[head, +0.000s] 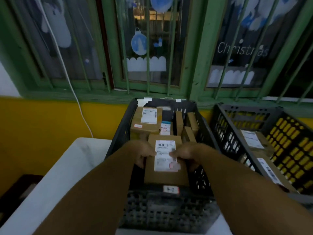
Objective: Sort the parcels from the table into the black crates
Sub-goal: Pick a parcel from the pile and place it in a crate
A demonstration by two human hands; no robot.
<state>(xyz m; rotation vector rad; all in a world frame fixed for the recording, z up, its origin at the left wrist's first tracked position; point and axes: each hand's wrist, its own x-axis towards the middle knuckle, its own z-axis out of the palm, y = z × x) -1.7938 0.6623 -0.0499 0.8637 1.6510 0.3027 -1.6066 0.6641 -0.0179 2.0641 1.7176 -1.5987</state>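
A flat rectangular cardboard parcel (165, 164) with a white printed shipping label is held over the near end of a black plastic lattice crate (169, 211). The left hand (144, 152) and right hand (188, 154) grip its side edges, fingers curled round, thumbs pressed on the label. More brown boxes fill the crate. A second, grey-rimmed slotted crate (237, 126) stands just beside it on the white surface (67, 167).

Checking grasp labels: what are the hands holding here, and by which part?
Both hands hold one labelled cardboard parcel over the middle black crate. The left hand grips its left edge, the right hand its right edge, thumbs on the label.
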